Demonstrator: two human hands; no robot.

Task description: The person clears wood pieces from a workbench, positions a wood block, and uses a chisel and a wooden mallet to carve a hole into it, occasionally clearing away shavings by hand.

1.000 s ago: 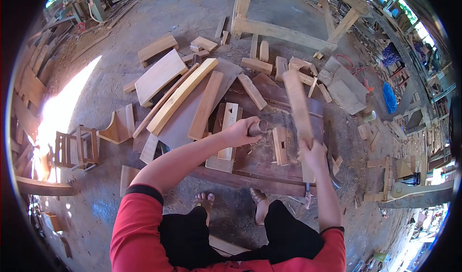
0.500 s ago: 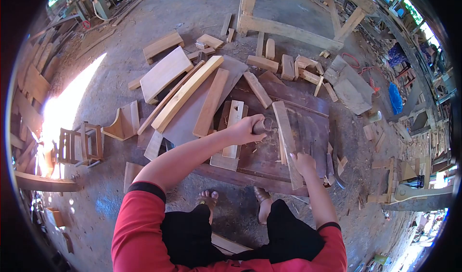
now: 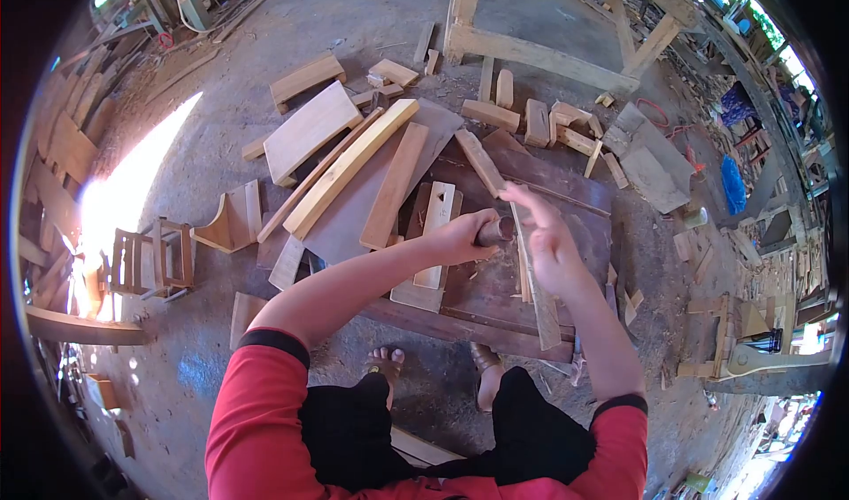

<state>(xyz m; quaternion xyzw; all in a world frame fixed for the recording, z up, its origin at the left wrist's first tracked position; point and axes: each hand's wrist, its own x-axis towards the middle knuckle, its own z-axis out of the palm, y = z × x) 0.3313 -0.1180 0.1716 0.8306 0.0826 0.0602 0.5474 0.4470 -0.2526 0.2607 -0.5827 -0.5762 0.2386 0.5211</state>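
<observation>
My left hand point(image 3: 469, 236) is closed around a short, dark brown piece with a round end point(image 3: 504, 229), its other end hidden in my fist. My right hand point(image 3: 546, 239) hovers over the narrow wooden strip point(image 3: 542, 310), fingers stretched out and apart, nothing in them. That strip lies lengthwise on the low dark wooden work board point(image 3: 478, 310), partly covered by my right hand. Left of the strip, a pale wooden block with a hole point(image 3: 432, 257) lies near my left wrist. Another short wooden bar point(image 3: 480, 162) lies just beyond my right fingertips.
A long light beam point(image 3: 352, 171), a reddish board point(image 3: 394, 186) and a wide plank point(image 3: 311, 131) lie to the left. Several offcuts point(image 3: 537, 122) are scattered beyond the board. A wooden trestle point(image 3: 539, 56) stands farther back, and a small wooden chair frame point(image 3: 157, 259) at left.
My right hand has left the near end of the strip, moved up and away from me, and opened. My left hand keeps the dark piece, turned slightly.
</observation>
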